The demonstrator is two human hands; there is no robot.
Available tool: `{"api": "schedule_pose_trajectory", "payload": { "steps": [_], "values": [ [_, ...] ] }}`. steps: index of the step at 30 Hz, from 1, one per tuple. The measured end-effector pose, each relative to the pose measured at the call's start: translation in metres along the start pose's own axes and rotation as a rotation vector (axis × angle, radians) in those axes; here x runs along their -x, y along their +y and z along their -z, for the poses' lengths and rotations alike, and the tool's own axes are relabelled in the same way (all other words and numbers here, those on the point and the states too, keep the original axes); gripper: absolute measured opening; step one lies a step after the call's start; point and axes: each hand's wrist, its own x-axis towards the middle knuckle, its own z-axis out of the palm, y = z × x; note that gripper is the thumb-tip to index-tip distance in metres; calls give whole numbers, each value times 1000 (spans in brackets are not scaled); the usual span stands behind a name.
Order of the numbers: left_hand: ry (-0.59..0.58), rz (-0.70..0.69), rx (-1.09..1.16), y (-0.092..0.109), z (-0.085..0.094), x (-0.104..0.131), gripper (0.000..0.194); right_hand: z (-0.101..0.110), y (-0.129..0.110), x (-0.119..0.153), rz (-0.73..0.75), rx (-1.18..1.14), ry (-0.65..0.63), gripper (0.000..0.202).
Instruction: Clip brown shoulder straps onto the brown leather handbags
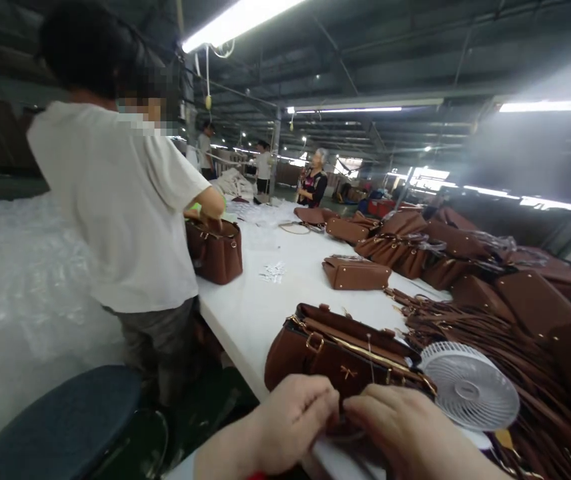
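A brown handbag (325,353) with gold-coloured fittings and a small bow emblem lies on the white table directly in front of me, its top zip partly showing. My left hand (298,417) is at the near side of the bag, with its fingers curled together in a pinch. Close beside it, my right hand (403,420) bends its fingers inward toward the left ones. Whatever the fingertips hold is hidden between the hands. A thin pale thread hangs over the bag's front above my right hand.
A white fan (468,387) stands right of the bag, beside a heap of brown straps (460,327). More brown bags (355,273) pile up behind. At left a co-worker (120,200) reaches into another handbag (218,253). A dark round stool (65,420) stands lower left.
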Motion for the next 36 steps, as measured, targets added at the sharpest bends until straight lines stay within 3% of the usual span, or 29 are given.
{"api": "schedule_pose_trajectory", "payload": {
  "steps": [3,5,7,10,15,20,24,28,36],
  "values": [
    [410,-1,-241,-24,24,-10,30,36,10,-36,-109,10,-86,25],
    [525,82,-359,-44,36,-20,24,53,22,-60,-141,66,-110,28],
    [496,157,-371,-63,46,-29,26,58,37,-81,-134,100,-147,29],
    [407,174,-345,-74,60,-39,28,49,61,-104,-112,107,-206,30],
    [410,217,-485,-61,77,-47,22,26,84,-129,-130,101,-302,31],
    [333,301,-490,-53,76,-49,26,12,93,-138,-208,4,-363,31],
    [346,348,-471,-57,72,-49,28,6,91,-138,-222,-82,-369,29],
    [324,386,-442,-58,70,-52,27,7,75,-138,-245,-113,-383,28],
    [321,453,-297,-62,63,-60,22,9,44,-139,-297,-10,-386,27]
  ]
}}
